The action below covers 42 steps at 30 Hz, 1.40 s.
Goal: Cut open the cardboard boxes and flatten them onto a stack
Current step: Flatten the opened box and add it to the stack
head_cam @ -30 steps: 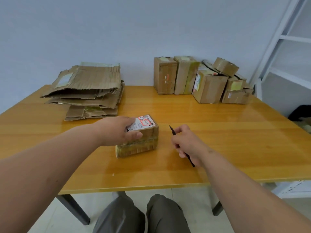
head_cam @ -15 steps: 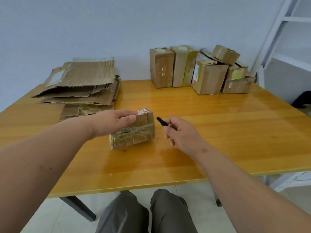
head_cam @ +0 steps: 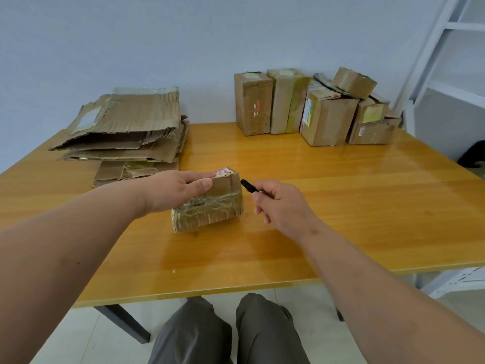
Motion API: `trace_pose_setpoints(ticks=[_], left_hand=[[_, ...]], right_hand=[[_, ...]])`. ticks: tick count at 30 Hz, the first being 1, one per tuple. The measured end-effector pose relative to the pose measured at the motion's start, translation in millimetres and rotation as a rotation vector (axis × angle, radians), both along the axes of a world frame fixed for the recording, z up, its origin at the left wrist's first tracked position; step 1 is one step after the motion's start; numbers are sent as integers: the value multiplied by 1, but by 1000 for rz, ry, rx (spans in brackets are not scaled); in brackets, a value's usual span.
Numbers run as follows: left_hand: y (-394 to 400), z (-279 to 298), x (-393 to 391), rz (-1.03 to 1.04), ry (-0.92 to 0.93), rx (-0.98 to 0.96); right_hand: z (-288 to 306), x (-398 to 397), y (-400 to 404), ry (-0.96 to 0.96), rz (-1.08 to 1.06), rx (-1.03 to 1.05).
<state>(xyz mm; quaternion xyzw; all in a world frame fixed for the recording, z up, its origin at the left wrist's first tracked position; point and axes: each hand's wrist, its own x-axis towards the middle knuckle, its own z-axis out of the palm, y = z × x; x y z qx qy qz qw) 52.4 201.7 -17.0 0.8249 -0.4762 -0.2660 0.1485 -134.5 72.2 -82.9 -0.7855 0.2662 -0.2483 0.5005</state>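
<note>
Cardboard box [head_cam: 210, 206], tape-wrapped, left hand [head_cam: 178, 190] gripping

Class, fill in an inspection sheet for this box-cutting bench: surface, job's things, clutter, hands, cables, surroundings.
Surface: glossy wooden table.
Job's things: small taped box tilted up on an edge near the middle; black cutter; flattened cardboard stack far left; uncut boxes far right by the wall.
Clutter: nothing seen.
Hands: left hand grips the small box; right hand holds the cutter, tip beside the box.
Cables: nothing seen.
Surroundings: pale wall; white shelf frame on the right; tiled floor.
</note>
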Motion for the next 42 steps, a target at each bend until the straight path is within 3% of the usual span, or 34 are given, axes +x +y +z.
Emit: trace_pose_setpoints(ticks=[23,35,42], left_hand=[[-3,1,7,-11,87,-4],[-9,-2,24,-9,104,6],[-12,-7,28,20,153,-39]], right_hand=[[-12,2,-1,-39,7,30],[-9,17,-5,-96,15,146],[-7,15,-5,-50,4,-8]])
